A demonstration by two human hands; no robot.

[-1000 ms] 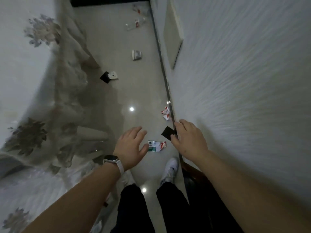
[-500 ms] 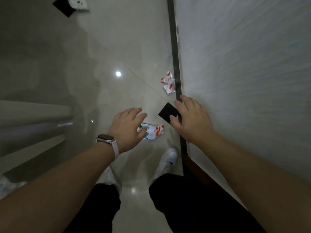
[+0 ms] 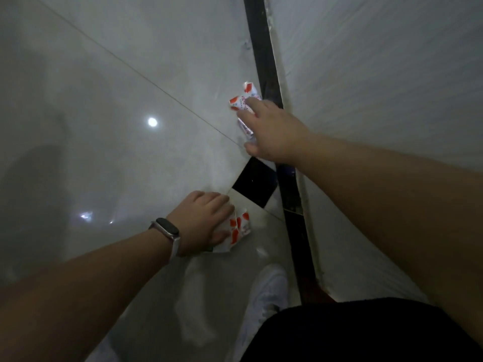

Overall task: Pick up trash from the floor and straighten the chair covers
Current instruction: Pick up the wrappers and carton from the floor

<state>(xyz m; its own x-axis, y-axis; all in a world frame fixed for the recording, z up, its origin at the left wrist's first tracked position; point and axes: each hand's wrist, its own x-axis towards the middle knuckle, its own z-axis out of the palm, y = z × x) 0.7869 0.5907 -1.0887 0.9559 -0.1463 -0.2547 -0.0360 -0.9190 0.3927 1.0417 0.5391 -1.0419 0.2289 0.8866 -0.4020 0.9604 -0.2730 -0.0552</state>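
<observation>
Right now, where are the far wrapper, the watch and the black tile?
far wrapper (image 3: 239, 101), head view, its red-printed upper part.
watch (image 3: 164, 227), head view, its dark face.
black tile (image 3: 254, 185), head view, its middle.

Floor (image 3: 117, 126): glossy pale tiles with thin diagonal joints, one bright light reflection showing. A black inset tile (image 3: 254, 185) sits at a tile corner. A dark border strip (image 3: 264, 61) runs along the wall foot. The far wrapper (image 3: 241, 101), red and white, lies just beside that strip. The near wrapper (image 3: 239, 228), crumpled, lies near the inset tile. A white shoe (image 3: 269, 288) stands close to the strip
</observation>
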